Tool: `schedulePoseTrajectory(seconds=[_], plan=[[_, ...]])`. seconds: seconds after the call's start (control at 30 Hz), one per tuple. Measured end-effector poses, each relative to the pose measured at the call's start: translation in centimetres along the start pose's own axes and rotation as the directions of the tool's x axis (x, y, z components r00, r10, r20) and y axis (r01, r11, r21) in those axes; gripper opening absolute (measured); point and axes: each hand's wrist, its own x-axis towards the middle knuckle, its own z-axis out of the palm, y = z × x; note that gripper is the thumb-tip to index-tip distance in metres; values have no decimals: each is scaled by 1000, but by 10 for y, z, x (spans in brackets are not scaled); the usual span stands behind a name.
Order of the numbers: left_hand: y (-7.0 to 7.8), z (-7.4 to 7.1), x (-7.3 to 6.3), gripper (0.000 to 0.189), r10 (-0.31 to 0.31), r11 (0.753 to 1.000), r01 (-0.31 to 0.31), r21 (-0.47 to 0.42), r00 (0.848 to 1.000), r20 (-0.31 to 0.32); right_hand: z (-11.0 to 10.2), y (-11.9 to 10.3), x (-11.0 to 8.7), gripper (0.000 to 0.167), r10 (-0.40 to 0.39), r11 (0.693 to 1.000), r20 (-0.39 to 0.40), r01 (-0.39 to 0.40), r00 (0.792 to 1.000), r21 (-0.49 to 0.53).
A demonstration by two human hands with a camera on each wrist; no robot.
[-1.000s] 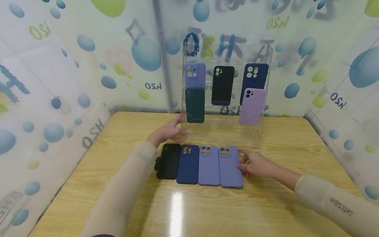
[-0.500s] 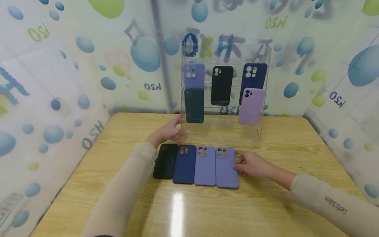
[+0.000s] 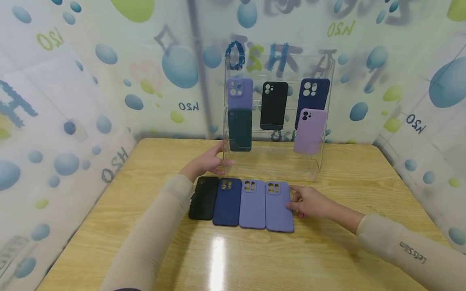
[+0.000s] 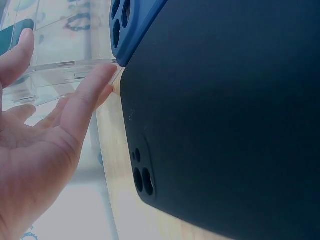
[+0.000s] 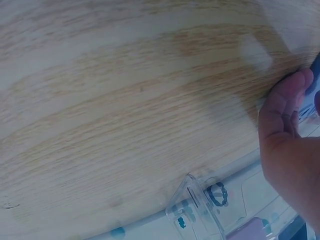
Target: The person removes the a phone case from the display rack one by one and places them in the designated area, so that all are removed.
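Plastic stand [image 3: 273,159] touched by the extended fingers of the left hand [image 3: 207,161], the right hand [image 3: 308,201] pinches the edge of the end case [image 3: 278,214], seemingly straightening the row [image 3: 252,210]; the next move calls for a fingertip beneath that edge. Flat on the table [image 3: 255,262] at the row's right end, it looks smooth, matte lilac, pierced near the top.

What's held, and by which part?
Left hand holds the clear stand by its left side; right hand touches the rightmost tabletop case at its right edge, grip unclear.
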Motion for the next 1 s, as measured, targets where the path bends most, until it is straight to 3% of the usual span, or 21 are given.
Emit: schedulePoseTrajectory(seconds=[0.3, 0.5, 1.0], plan=[[0, 0, 0, 104, 1, 1000, -1, 3, 1000, -3, -9, -4, 3, 84, 12, 1000, -2, -12, 1000, 1], [0, 0, 0, 103, 8, 1000, -8, 3, 1000, 1, -32, -20, 4, 84, -46, 999, -9, 47, 999, 10], [-2, 0, 2, 105, -3, 1000, 3, -6, 1000, 3, -89, -65, -3, 82, -108, 989, -153, 89, 982, -122]])
